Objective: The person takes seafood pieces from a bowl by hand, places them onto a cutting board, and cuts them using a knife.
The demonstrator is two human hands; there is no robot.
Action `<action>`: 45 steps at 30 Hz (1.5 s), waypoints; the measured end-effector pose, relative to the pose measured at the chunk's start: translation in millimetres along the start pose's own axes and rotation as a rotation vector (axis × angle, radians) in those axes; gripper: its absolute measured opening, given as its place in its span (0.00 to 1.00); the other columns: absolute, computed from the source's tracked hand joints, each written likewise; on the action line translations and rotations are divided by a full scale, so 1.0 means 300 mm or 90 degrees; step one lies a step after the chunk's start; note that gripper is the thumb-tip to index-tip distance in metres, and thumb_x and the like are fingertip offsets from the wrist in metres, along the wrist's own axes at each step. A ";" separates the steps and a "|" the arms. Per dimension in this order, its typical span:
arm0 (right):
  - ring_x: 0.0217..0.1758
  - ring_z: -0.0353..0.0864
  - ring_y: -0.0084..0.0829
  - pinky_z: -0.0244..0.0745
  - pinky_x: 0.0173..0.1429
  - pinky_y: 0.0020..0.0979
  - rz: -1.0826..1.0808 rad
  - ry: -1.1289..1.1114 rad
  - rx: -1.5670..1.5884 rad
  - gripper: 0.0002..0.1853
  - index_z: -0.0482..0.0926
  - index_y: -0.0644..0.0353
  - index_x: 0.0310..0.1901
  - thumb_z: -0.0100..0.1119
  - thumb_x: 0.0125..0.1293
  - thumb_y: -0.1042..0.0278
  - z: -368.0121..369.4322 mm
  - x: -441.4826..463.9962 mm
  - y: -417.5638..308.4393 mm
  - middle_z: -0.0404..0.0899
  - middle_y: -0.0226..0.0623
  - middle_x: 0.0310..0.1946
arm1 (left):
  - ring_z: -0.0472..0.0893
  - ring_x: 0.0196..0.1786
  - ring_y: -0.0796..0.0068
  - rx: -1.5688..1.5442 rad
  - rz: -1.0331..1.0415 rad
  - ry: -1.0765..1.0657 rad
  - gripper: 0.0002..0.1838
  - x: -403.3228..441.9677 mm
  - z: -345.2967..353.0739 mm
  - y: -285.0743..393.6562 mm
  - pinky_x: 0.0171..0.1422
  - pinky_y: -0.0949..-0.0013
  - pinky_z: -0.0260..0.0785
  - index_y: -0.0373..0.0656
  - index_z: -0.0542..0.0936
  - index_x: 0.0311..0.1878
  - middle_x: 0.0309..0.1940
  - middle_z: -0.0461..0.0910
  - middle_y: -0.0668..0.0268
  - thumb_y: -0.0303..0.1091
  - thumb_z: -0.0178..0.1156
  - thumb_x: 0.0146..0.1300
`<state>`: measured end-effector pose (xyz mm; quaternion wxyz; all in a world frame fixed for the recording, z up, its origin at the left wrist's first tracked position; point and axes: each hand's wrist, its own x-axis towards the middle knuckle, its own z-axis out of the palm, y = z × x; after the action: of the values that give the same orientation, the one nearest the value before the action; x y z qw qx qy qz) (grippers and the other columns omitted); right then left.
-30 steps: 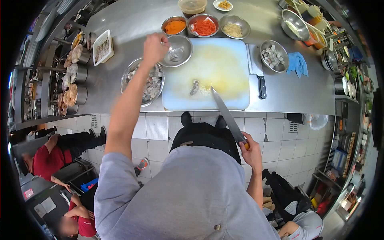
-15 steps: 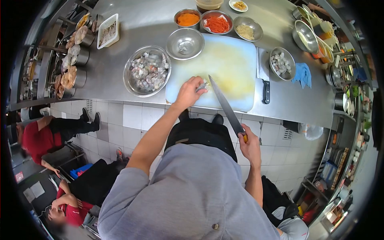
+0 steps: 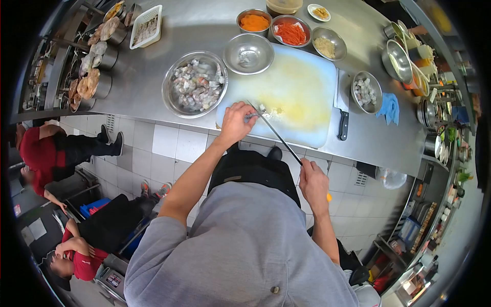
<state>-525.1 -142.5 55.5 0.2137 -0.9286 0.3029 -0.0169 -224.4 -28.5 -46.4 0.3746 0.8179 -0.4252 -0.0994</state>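
At the near edge of the white cutting board [image 3: 302,92], my left hand [image 3: 237,122] pinches a greyish shrimp [image 3: 249,116]. My right hand [image 3: 313,181] grips a long knife [image 3: 279,134], its blade turned edge-on and its tip beside my left fingers. A small cut piece [image 3: 262,108] lies just right of the blade tip. Left of the board stands a large steel bowl [image 3: 166,89] full of raw shrimp. Another steel bowl [image 3: 232,53], at the board's upper left corner, holds a little pale food.
Bowls of orange food [image 3: 254,22], red strips [image 3: 290,33] and chopped pale food [image 3: 325,47] stand behind the board. To its right are a second knife [image 3: 343,125], a shrimp bowl [image 3: 365,93] and a blue cloth [image 3: 389,108]. People in red are at the left.
My left hand has come down from the small bowl to the shrimp on the board. The knife has swung left and turned edge-on, its tip now by my left fingers. The view has shifted.
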 end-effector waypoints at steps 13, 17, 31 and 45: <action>0.43 0.86 0.50 0.82 0.44 0.50 -0.047 -0.050 -0.005 0.20 0.78 0.55 0.58 0.63 0.64 0.81 0.047 0.098 -0.012 0.82 0.44 0.41 | 0.84 0.45 0.52 -0.017 0.013 -0.034 0.10 0.003 -0.015 -0.013 0.52 0.54 0.77 0.37 0.86 0.42 0.39 0.85 0.57 0.26 0.77 0.59; 0.41 0.86 0.52 0.81 0.43 0.52 0.014 -0.063 -0.017 0.16 0.77 0.56 0.54 0.61 0.66 0.81 -0.042 -0.082 0.113 0.81 0.44 0.39 | 0.83 0.50 0.49 -0.005 -0.048 -0.083 0.14 -0.002 -0.021 0.002 0.57 0.50 0.76 0.40 0.85 0.50 0.47 0.84 0.56 0.25 0.72 0.61; 0.42 0.87 0.54 0.82 0.45 0.50 0.123 -0.021 0.165 0.12 0.82 0.56 0.55 0.63 0.72 0.73 -0.020 -0.303 0.203 0.85 0.44 0.39 | 0.88 0.42 0.58 -0.019 0.012 -0.277 0.13 0.289 0.069 0.130 0.46 0.57 0.80 0.41 0.81 0.47 0.45 0.83 0.55 0.25 0.71 0.59; 0.41 0.88 0.52 0.84 0.44 0.48 0.081 0.005 0.162 0.13 0.83 0.57 0.56 0.65 0.71 0.70 -0.022 -0.338 0.283 0.87 0.43 0.41 | 0.88 0.47 0.69 -0.304 0.059 -0.140 0.15 0.666 0.320 0.882 0.53 0.65 0.81 0.36 0.86 0.59 0.50 0.88 0.58 0.29 0.69 0.73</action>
<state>-656.1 -148.8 36.9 0.3294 -0.8727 0.3576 -0.0450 -311.3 -327.9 102.1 0.5128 0.6701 -0.4649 -0.2681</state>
